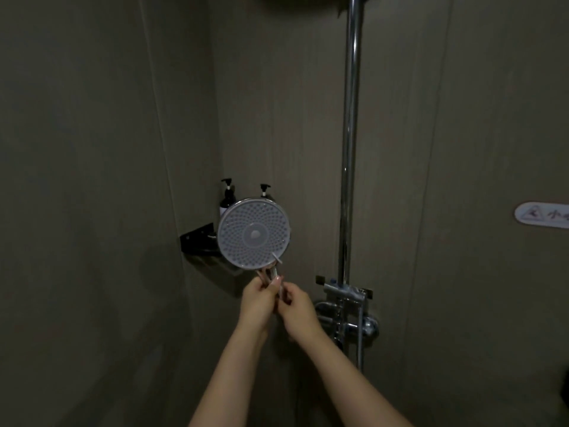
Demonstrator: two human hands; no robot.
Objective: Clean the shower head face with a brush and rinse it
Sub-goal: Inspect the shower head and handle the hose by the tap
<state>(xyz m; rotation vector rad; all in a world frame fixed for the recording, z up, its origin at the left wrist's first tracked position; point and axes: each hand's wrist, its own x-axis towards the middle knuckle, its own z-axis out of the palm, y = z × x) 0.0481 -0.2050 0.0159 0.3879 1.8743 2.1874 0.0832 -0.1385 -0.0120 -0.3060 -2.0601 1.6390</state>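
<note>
A round hand-held shower head point(254, 233) with a pale, dotted nozzle face is turned toward me in the dim stall. My left hand point(257, 298) grips its chrome handle just below the disc. My right hand point(297, 308) pinches a thin pale brush point(278, 274) by its handle. The brush tip lies against the lower right edge of the face. The lower part of the brush handle is hidden between my hands.
A black corner shelf point(198, 238) behind the shower head carries two dark pump bottles point(228, 197). A chrome riser pipe point(351, 134) runs up the wall to the right, above the mixer valve point(346, 315). A white warning sticker point(542, 214) is on the right wall.
</note>
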